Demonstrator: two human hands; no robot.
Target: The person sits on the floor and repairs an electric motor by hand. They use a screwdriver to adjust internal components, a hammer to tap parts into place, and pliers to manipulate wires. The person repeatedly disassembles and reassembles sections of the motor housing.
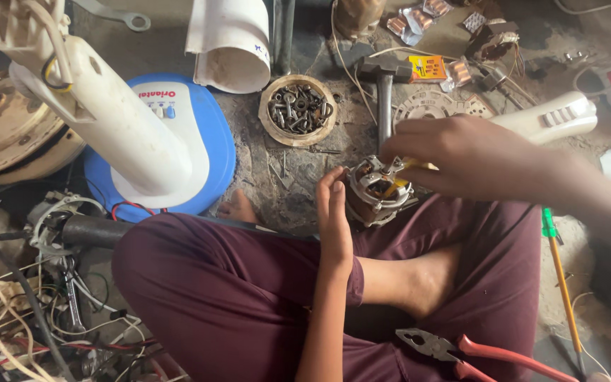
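At frame centre, the left hand (334, 212) is bracing the small motor (377, 191) with fingers extended flat. The right hand (461, 157) is pinching, apparently, a yellow-handled tool (419, 165) into its top.

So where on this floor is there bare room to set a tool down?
Bare concrete lies between the round tray of bolts, blue-and-white fan base and left hand. The tangled wires and the parts beyond the black hammer are crowded.
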